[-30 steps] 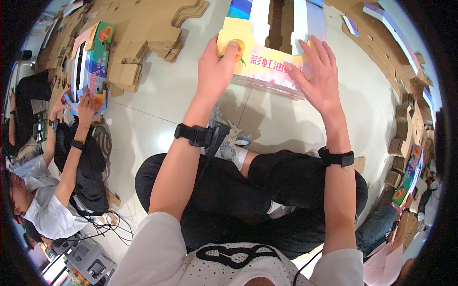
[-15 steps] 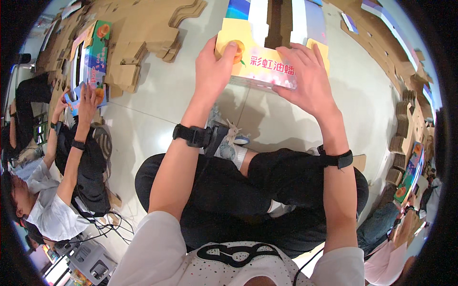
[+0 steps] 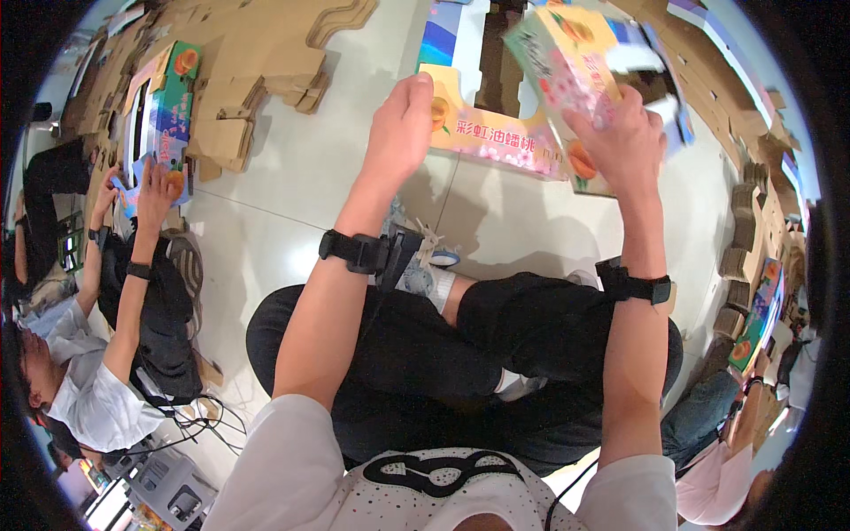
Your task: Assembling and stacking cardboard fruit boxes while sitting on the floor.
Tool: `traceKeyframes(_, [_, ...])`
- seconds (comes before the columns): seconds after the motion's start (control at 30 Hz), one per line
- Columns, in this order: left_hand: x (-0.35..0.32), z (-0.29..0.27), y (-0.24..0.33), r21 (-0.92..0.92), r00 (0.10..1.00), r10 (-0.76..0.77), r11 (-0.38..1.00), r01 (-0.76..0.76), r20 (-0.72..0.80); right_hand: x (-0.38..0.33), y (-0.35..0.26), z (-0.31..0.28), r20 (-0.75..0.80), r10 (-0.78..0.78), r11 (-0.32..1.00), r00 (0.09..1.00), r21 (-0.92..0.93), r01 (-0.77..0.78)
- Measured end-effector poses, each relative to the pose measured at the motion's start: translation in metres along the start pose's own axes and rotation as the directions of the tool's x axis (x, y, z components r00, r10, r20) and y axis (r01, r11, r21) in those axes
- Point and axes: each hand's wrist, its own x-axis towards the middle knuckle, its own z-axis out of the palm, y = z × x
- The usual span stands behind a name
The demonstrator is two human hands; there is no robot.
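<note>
In front of me is a printed fruit carton (image 3: 482,146) in yellow, pink and blue, with a cutout along its top that shows its dark brown inside. My left hand (image 3: 403,133) is closed on its near left corner. A second printed carton (image 3: 571,66) of a like design, with peaches and pink blossoms, is tilted and blurred by motion. My right hand (image 3: 624,142) grips it by its cutout edge. The tilted carton overlaps the first one's right side, and I cannot tell whether they touch.
Flat brown cardboard sheets (image 3: 239,53) lie at the far left, with more stacked cardboard (image 3: 744,221) along the right. To my left, a co-worker's hands (image 3: 150,190) are on another carton (image 3: 164,106). Another printed carton (image 3: 761,314) is at the right rim. Cables (image 3: 208,416) lie lower left.
My right hand has moved up and right, bringing the second carton apart from the first and tilting it. My left hand has shifted slightly on the first carton's corner.
</note>
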Motion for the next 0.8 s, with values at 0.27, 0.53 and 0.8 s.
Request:
traceKeyframes(0.27, [0.0, -0.002, -0.001, 0.057, 0.998, -0.003, 0.998, 0.0, 0.055, 0.011, 0.033, 0.01, 0.368, 0.349, 0.934, 0.862, -0.063, -0.351])
traceKeyframes(0.53, [0.008, -0.004, -0.016, 0.233, 0.993, 0.045, 0.97, -0.069, 0.109, -0.004, 0.016, 0.023, 0.689, -0.033, 0.985, 0.724, 0.144, -0.092])
traceKeyframes(0.8, [0.001, 0.009, -0.037, 0.599, 0.933, 0.271, 0.715, -0.359, 0.236, -0.014, 0.011, 0.018, 0.669, -0.153, 0.983, 0.727, 0.177, 0.043])
